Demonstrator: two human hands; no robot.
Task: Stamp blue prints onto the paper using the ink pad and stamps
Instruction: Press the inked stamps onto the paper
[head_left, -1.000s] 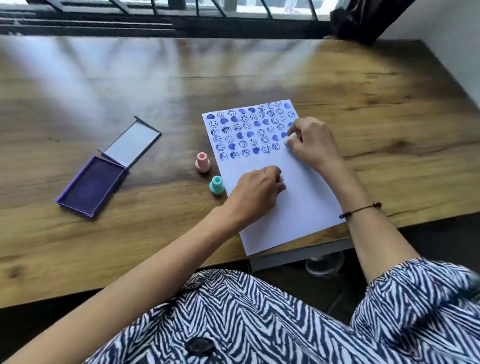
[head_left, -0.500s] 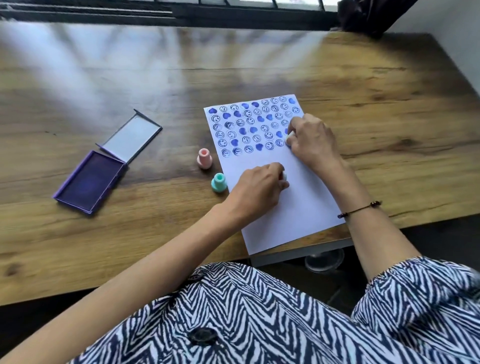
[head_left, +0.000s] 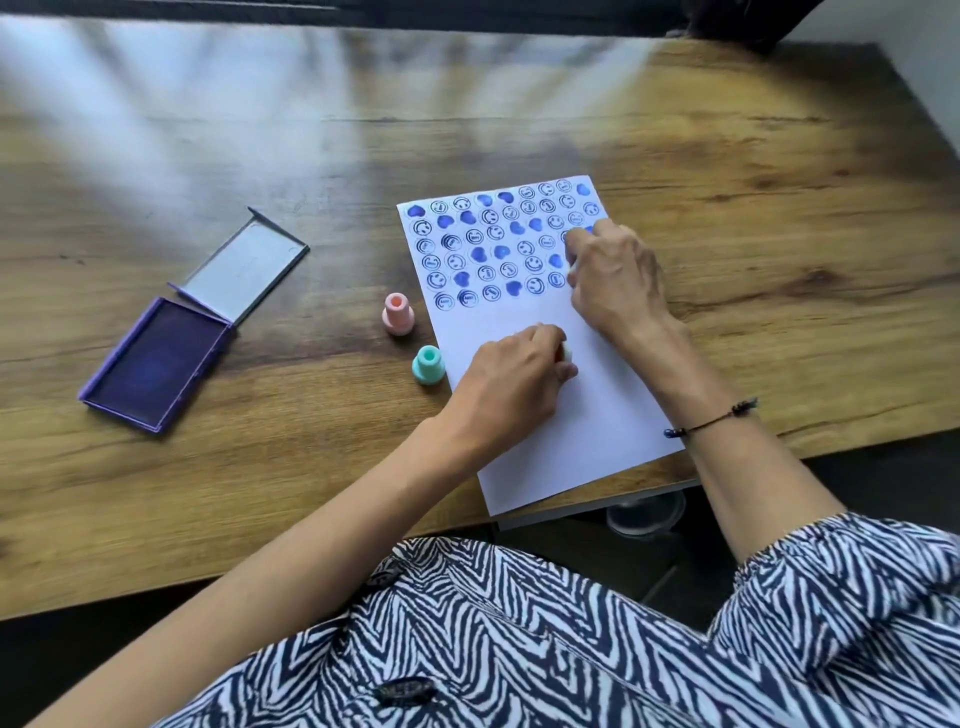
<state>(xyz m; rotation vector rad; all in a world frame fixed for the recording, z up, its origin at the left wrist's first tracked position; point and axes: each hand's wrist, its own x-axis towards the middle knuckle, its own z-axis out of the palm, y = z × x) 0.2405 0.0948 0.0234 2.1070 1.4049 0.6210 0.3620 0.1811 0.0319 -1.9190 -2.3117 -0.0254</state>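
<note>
A white paper (head_left: 582, 426) lies on the wooden table, its upper part covered with rows of blue heart and smiley prints (head_left: 498, 244). My right hand (head_left: 615, 275) is closed on a small white stamp at the right end of the lower print rows; the stamp is mostly hidden. My left hand (head_left: 511, 382) rests on the blank middle of the paper, closed on another small stamp (head_left: 563, 353) that shows white and red at the fingertips. An open purple ink pad (head_left: 156, 364) with its lid (head_left: 244, 270) folded back lies far left.
A pink stamp (head_left: 398, 313) and a teal stamp (head_left: 428, 365) stand upright just left of the paper. The table's front edge (head_left: 311, 551) runs close below the paper's bottom corner. A dark window frame lines the far edge.
My right hand has slid a little down the right side of the printed rows. My left hand stays on the blank paper. The camera has tilted slightly downward.
</note>
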